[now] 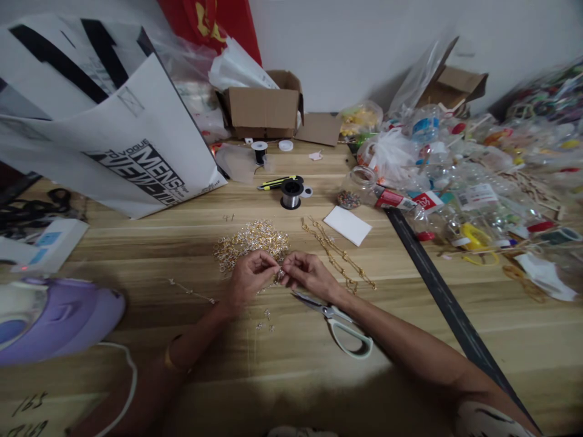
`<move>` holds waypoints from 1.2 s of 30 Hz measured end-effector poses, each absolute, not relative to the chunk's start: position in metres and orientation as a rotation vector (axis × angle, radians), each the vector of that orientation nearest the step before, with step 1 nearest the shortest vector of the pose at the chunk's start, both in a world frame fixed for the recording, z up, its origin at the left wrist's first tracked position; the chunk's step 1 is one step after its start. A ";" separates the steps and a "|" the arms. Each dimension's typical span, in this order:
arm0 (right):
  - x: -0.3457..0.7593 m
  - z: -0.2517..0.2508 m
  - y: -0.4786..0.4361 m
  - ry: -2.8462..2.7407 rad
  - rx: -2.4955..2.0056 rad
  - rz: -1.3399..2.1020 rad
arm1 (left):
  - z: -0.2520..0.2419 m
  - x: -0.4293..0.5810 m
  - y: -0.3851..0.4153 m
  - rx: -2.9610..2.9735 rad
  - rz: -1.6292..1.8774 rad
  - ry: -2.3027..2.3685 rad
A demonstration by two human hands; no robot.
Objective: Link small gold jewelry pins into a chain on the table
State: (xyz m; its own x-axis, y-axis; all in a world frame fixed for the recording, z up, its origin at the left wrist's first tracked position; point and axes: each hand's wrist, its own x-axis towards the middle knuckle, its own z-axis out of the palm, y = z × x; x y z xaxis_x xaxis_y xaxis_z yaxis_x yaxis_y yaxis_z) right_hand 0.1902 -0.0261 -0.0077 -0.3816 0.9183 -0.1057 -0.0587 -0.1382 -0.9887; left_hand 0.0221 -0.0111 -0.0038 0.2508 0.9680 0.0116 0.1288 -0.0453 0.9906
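Note:
My left hand [253, 276] and my right hand [310, 274] meet fingertip to fingertip, both pinched. Between them is a small silvery piece [279, 275], partly hidden by the fingers; its exact kind is too small to tell. Just behind my left hand lies a pile of gold and silver rings [257, 238]. A gold chain [334, 258] stretches on the table beyond my right wrist. Scissors with pale handles [339, 325] rest beside my right forearm. A thin silvery chain [189, 291] lies left of my left wrist, and a few tiny silvery bits [265, 321] sit nearer me.
A wire spool [291, 194], a yellow-black cutter [277, 182], a bead jar [357, 188] and white paper [347, 225] stand behind. Plastic bottles [473, 200] crowd the right. At left are a white bag [150, 145] and a purple appliance [77, 315] with a cord.

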 end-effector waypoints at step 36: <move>0.192 -0.012 -0.034 -1.723 -0.979 1.373 | -0.005 0.016 -0.008 1.177 0.704 0.903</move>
